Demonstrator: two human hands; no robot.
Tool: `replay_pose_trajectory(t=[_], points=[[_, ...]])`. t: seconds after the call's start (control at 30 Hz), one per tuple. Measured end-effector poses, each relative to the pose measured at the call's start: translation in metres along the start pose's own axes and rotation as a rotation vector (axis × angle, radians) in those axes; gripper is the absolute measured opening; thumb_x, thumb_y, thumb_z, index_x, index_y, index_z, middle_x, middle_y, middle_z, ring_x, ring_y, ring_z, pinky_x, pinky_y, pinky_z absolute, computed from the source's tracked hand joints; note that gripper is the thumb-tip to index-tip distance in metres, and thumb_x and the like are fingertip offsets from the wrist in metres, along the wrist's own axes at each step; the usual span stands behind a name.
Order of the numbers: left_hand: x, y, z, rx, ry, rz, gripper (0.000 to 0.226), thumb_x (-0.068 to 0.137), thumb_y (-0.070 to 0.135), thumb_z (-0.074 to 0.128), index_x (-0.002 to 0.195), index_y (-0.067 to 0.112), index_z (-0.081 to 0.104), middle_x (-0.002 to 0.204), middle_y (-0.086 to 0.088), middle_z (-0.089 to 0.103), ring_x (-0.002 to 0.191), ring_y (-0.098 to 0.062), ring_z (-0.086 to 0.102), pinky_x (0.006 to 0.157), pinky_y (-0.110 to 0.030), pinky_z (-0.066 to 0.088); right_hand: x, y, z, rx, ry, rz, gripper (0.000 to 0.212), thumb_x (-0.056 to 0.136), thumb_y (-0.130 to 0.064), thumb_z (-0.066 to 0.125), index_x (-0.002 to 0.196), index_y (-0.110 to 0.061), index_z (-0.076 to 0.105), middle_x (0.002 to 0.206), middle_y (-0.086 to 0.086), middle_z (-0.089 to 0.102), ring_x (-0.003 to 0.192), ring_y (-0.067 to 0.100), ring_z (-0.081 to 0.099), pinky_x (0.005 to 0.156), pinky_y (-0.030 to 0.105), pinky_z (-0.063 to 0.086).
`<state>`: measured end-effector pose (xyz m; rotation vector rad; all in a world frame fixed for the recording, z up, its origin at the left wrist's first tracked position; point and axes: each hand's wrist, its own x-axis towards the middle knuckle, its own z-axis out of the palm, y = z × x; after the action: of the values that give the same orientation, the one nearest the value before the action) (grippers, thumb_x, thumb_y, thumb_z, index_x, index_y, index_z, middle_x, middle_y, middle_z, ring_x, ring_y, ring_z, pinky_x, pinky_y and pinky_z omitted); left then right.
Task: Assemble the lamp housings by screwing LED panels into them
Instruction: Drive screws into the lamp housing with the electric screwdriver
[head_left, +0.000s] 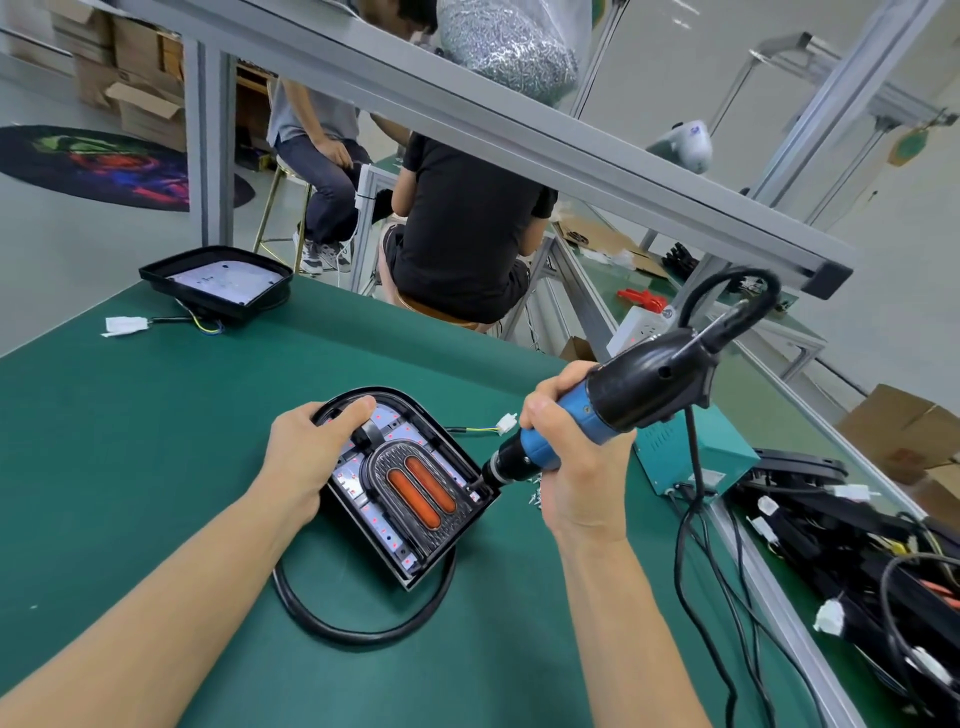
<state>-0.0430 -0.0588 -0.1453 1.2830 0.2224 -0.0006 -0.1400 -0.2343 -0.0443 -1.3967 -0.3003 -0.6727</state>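
A black lamp housing (457, 527) lies on the green table (156, 441) in front of me. Inside it sits a white LED panel (358, 483) around a black insert with two orange strips (421, 491). My left hand (306, 452) holds the housing's far left edge, thumb on the rim. My right hand (576, 457) grips a blue and black electric screwdriver (613, 405), whose bit is down in the housing's right corner. A few loose screws (535, 496) lie beside that corner.
A second housing (215, 280) with a panel sits at the table's far left, its white plug (124, 326) nearby. A teal power box (696, 457) and a heap of black housings and cables (857, 561) lie to the right. A black cable loop (363, 618) curves under the housing. Two people sit beyond the table.
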Motion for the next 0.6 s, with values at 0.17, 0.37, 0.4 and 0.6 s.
replay_pose_trajectory(t=[0.17,0.37,0.4,0.6], points=[[-0.003,0.002,-0.002,0.039,0.006,0.001,0.019,0.077,0.028,0.077,0.079,0.01,0.07,0.069,-0.003,0.07,0.062,-0.02,0.063,0.065,-0.032,0.052,-0.002,0.0,-0.002,0.009,0.143,-0.034,0.024,0.065,-0.011,0.071,0.078,-0.031,0.067,0.085,0.018,0.049,0.067,0.023,0.048,0.066,0.025,0.046],[-0.002,-0.003,-0.01,0.323,0.089,0.156,0.015,0.082,0.037,0.07,0.087,0.023,0.064,0.084,0.014,0.064,0.078,0.002,0.056,0.066,-0.019,0.04,-0.003,-0.01,-0.034,0.199,0.535,-0.086,0.031,0.077,-0.001,0.06,0.1,-0.02,0.056,0.062,-0.006,0.057,0.057,0.012,0.053,0.065,0.022,0.046],[-0.003,-0.002,-0.011,0.378,0.082,0.181,0.013,0.084,0.038,0.068,0.087,0.026,0.062,0.086,0.016,0.062,0.079,0.003,0.055,0.065,-0.018,0.038,-0.004,-0.012,-0.042,0.238,0.568,-0.081,0.03,0.08,0.001,0.059,0.101,-0.02,0.054,0.062,-0.007,0.057,0.057,0.011,0.053,0.065,0.022,0.046],[-0.003,0.004,-0.018,0.712,0.032,0.225,0.029,0.09,0.039,0.058,0.105,0.016,0.066,0.102,0.0,0.067,0.096,-0.022,0.058,0.083,-0.034,0.042,-0.022,-0.022,-0.085,0.323,0.721,-0.036,0.022,0.092,0.0,0.053,0.095,-0.022,0.055,0.063,-0.007,0.051,0.053,0.006,0.05,0.061,0.02,0.047]])
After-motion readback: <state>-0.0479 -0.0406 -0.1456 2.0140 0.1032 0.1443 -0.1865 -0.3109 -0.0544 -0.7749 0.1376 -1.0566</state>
